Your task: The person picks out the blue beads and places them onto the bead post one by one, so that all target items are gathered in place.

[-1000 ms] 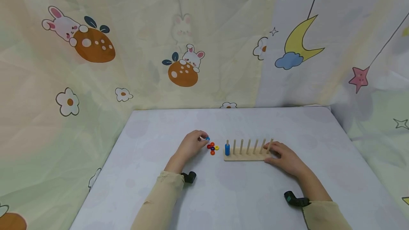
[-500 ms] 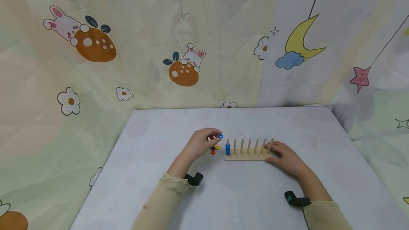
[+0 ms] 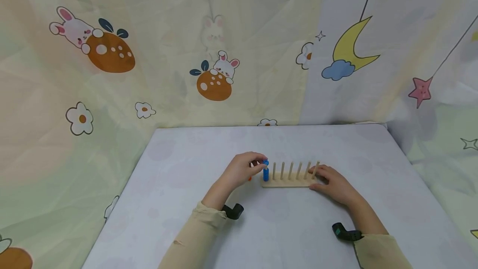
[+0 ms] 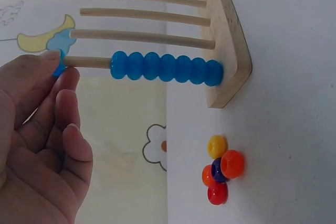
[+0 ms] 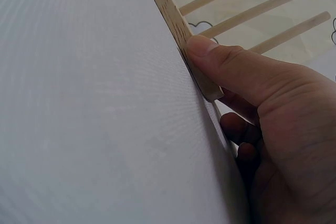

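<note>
A wooden peg board (image 3: 287, 184) with a row of upright pegs stands on the table. Its leftmost peg carries a stack of several blue beads (image 4: 167, 67). My left hand (image 3: 239, 171) pinches another blue bead (image 4: 61, 66) between thumb and fingertip, right at the tip of that peg and above the stack. At the board's other end, my right hand (image 3: 336, 186) grips the base, with the thumb (image 5: 202, 48) along its near edge and the other fingers behind, partly hidden.
Beside the board's left end lies a small cluster of loose beads: a yellow bead (image 4: 217, 146), a dark blue bead (image 4: 217, 170), a red bead (image 4: 217, 193) and orange ones. In the head view my left hand mostly covers them. A printed cloth (image 3: 168, 74) hangs behind the white table (image 3: 284, 231).
My left hand has carried the blue bead rightward from beside the loose beads to the top of the leftmost peg. The right hand and the board have stayed in place.
</note>
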Action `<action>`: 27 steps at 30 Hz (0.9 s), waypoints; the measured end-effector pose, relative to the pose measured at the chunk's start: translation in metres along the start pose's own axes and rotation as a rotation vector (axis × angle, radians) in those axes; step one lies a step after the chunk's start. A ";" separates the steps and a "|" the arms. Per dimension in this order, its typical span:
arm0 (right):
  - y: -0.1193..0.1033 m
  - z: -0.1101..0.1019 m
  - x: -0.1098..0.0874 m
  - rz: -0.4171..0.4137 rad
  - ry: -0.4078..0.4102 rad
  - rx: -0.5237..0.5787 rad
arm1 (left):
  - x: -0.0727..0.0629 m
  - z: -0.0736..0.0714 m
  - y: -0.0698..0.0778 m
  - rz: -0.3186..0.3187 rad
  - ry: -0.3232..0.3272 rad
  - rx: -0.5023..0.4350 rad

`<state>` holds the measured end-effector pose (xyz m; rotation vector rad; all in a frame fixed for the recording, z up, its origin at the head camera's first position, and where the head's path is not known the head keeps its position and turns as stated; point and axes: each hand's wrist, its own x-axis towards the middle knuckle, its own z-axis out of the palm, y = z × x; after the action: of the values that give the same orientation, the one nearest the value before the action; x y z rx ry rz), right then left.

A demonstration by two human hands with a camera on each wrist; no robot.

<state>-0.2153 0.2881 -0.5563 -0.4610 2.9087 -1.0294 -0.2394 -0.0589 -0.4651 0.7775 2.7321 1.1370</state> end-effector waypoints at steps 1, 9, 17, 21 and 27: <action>0.000 0.000 0.000 0.000 0.001 0.000 | 0.000 0.000 0.000 0.001 0.001 0.000; 0.001 -0.001 -0.001 0.009 0.004 0.009 | 0.002 0.012 -0.011 0.010 -0.021 0.020; 0.001 0.000 0.000 0.015 0.003 0.001 | 0.003 0.020 -0.022 0.035 -0.008 0.072; 0.001 0.001 0.000 0.009 0.003 0.000 | 0.002 0.022 -0.026 0.035 -0.004 0.081; -0.006 -0.002 -0.002 -0.031 -0.014 -0.076 | -0.014 0.020 -0.033 0.010 0.041 0.279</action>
<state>-0.2119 0.2852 -0.5511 -0.5148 2.9462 -0.9175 -0.2358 -0.0728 -0.5033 0.8048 2.9643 0.7892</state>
